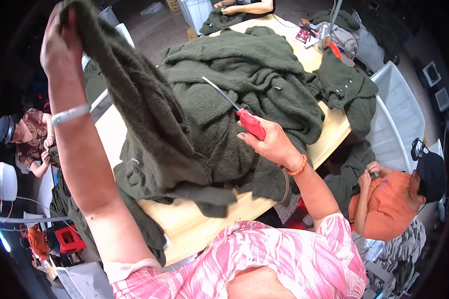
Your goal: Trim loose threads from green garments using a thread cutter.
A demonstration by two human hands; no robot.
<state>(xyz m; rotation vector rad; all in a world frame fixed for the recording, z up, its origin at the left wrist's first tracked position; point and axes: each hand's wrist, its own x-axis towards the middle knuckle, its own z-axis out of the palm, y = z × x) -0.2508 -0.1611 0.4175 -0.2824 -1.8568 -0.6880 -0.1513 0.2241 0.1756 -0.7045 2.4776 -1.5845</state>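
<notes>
High at the left, my left hand (62, 42) is closed on a fuzzy dark green knit garment (144, 99), which hangs down over the table and is blurred at its lower end. My right hand (272, 142) grips a red-handled tool (251, 123) with a thin, straight metal shaft, like a screwdriver. Its shaft points up and to the left, and its exact tip is too small to tell. Beneath both hands lies a large pile of similar dark green garments (249, 65), with the tool just above it.
The pale wooden table (334, 127) carries the pile. Another garment (344, 82) with small white dots drapes over its right edge, beside a white bin (399, 99). People work at the left (30, 134), the right (389, 199) and the far side (249, 6). Small items (309, 35) lie at the far right corner.
</notes>
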